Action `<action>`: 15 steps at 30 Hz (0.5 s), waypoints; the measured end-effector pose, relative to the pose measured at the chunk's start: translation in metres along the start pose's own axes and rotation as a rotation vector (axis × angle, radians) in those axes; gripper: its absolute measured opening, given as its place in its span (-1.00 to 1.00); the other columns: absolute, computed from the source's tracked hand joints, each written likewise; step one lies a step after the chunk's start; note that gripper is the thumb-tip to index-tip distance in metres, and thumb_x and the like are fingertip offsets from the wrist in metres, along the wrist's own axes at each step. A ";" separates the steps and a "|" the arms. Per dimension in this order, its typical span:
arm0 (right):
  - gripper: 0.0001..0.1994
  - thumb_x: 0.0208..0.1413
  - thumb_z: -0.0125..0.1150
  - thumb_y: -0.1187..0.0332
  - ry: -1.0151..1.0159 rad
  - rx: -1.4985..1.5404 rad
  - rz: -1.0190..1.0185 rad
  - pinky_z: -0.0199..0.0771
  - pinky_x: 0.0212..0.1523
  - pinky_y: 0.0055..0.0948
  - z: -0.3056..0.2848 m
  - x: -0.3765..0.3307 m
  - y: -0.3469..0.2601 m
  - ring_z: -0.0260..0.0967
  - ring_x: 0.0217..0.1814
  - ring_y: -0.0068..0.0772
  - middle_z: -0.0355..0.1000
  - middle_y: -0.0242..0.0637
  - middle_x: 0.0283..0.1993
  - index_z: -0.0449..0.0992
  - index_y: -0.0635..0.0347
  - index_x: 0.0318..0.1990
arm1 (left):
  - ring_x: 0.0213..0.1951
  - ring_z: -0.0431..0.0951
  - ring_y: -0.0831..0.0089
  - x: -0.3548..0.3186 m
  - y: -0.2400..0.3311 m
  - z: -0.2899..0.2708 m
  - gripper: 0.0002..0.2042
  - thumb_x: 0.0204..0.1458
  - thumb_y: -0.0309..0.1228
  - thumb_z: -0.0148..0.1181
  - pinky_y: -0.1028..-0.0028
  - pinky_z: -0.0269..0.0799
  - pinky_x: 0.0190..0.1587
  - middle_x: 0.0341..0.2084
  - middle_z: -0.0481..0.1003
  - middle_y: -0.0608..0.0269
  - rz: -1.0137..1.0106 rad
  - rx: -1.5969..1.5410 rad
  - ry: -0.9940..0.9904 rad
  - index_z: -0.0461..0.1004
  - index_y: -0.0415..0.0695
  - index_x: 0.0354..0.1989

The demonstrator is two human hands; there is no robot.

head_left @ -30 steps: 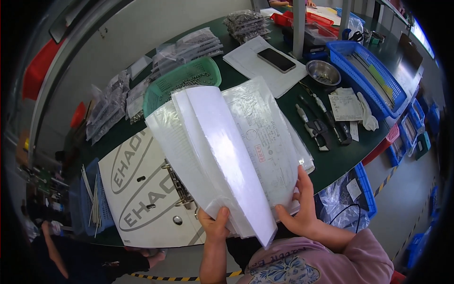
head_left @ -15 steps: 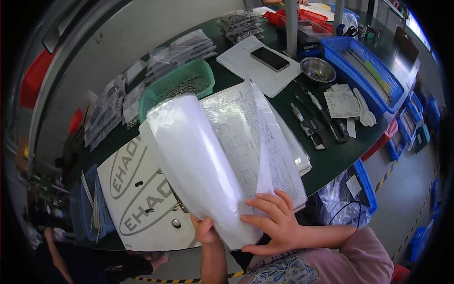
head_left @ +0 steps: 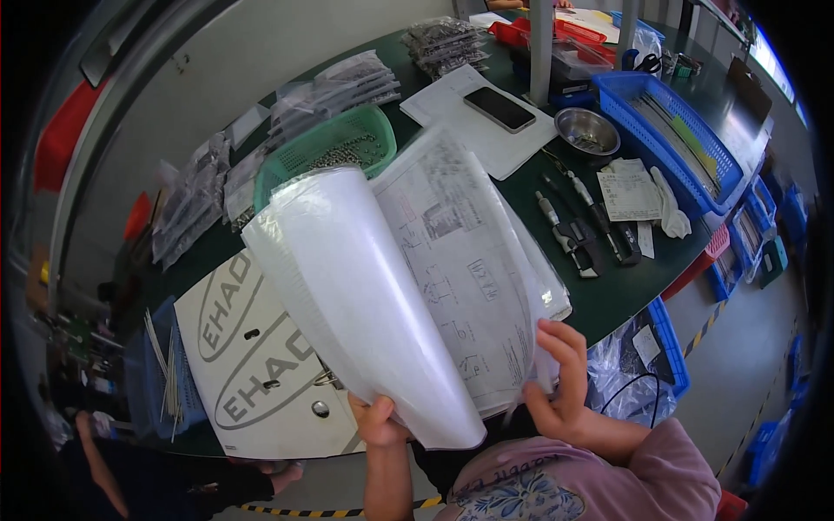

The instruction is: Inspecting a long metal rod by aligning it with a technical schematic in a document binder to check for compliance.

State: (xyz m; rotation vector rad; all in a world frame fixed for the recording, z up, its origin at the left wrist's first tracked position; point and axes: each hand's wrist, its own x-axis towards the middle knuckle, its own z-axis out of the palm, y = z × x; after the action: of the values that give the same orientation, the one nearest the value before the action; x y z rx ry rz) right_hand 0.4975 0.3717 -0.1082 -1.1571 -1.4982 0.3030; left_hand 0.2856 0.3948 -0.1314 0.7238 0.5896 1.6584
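An open ring binder (head_left: pixel 265 308) lies on the green table, its white cover folded out to the left. A bundle of clear plastic sleeves (head_left: pixel 347 269) is curled over toward that cover. My left hand (head_left: pixel 380 423) is closed on the bundle's lower edge. To its right, a page with technical drawings (head_left: pixel 465 269) faces up in its sleeve. My right hand (head_left: pixel 563 382) pinches the right edge of this page between thumb and fingers. More sleeved pages (head_left: pixel 547 286) are under it.
A green basket of small metal parts (head_left: pixel 373 143) touches the binder's far side, near bagged parts (head_left: pixel 334 87). A phone (head_left: pixel 499 109) lies on papers. Micrometers (head_left: pixel 573 234), a metal bowl (head_left: pixel 587 132) and a blue basket (head_left: pixel 608 91) are at right. Another person's arm (head_left: pixel 104 460) shows lower left.
My right hand has moved right and up, from the curled bundle to the page's right edge. A different drawing page now lies exposed. My left hand keeps its hold.
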 end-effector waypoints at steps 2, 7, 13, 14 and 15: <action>-0.47 -0.32 0.13 0.42 0.098 0.035 0.050 0.07 0.03 -0.18 -0.009 0.000 0.004 0.14 0.02 -0.08 0.22 -0.01 -0.02 0.29 0.31 -0.05 | -0.25 0.49 0.18 0.000 0.001 -0.002 -0.51 -0.26 -0.48 0.07 0.30 0.42 -0.17 -0.24 0.43 -0.10 -0.010 -0.030 -0.009 0.23 -0.49 -0.08; -0.58 -0.30 0.18 0.33 -0.287 -0.019 -0.326 0.21 -0.09 -0.31 -0.013 0.015 -0.023 0.28 -0.17 -0.27 0.32 -0.26 -0.15 0.40 0.19 -0.16 | -0.24 0.49 0.16 -0.001 0.003 -0.005 -0.50 -0.27 -0.48 0.08 0.28 0.42 -0.17 -0.24 0.42 -0.11 -0.027 -0.029 -0.038 0.23 -0.49 -0.09; -0.54 -0.31 0.29 0.20 -0.432 0.022 -0.236 0.30 -0.22 -0.41 0.025 0.012 -0.034 0.32 -0.24 -0.31 0.34 -0.31 -0.20 0.43 0.12 -0.15 | -0.23 0.48 0.17 -0.001 0.001 0.000 -0.50 -0.27 -0.48 0.10 0.28 0.41 -0.15 -0.24 0.42 -0.10 0.010 -0.069 -0.057 0.23 -0.47 -0.08; -0.54 -0.30 0.28 0.24 -0.429 0.047 -0.218 0.32 -0.23 -0.43 0.027 0.010 -0.030 0.33 -0.23 -0.30 0.34 -0.29 -0.20 0.42 0.12 -0.13 | -0.23 0.48 0.17 -0.002 0.001 0.000 -0.50 -0.27 -0.48 0.10 0.28 0.41 -0.15 -0.24 0.42 -0.10 0.010 -0.067 -0.056 0.23 -0.47 -0.08; -0.55 -0.29 0.28 0.29 -0.427 0.070 -0.200 0.34 -0.25 -0.44 0.028 0.009 -0.029 0.34 -0.22 -0.29 0.34 -0.27 -0.19 0.42 0.12 -0.12 | -0.24 0.49 0.18 -0.002 0.000 0.000 -0.50 -0.27 -0.48 0.12 0.29 0.41 -0.15 -0.24 0.42 -0.09 0.023 -0.047 -0.045 0.23 -0.47 -0.08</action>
State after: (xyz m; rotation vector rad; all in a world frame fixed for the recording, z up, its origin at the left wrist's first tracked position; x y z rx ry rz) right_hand 0.4605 0.3766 -0.0901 -0.9117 -1.9443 0.4824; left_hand 0.2861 0.3930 -0.1313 0.7344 0.5098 1.6679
